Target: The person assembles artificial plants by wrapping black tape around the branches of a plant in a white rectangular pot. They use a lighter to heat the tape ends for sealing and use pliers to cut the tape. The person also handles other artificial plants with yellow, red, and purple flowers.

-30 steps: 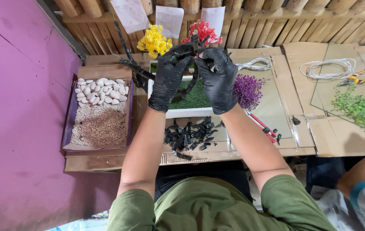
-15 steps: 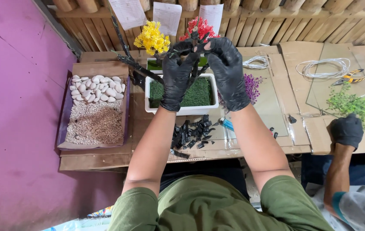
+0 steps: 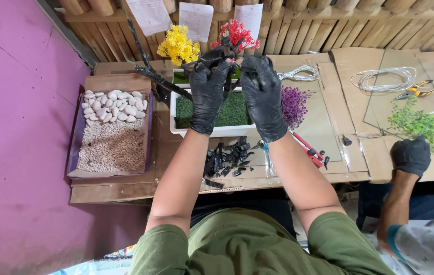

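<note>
Hands, left hand [image 3: 208,94] and right hand [image 3: 262,91], gripped together on the black branch [image 3: 158,77]; it seemed light, stiff, best held near its fork.

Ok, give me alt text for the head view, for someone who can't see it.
Two black-gloved hands, left hand and right hand, grip a dark branching twig above a white tray of green turf. A box of white pebbles and gravel sits at left, black scraps below; another person's gloved hand rests at right.
</note>
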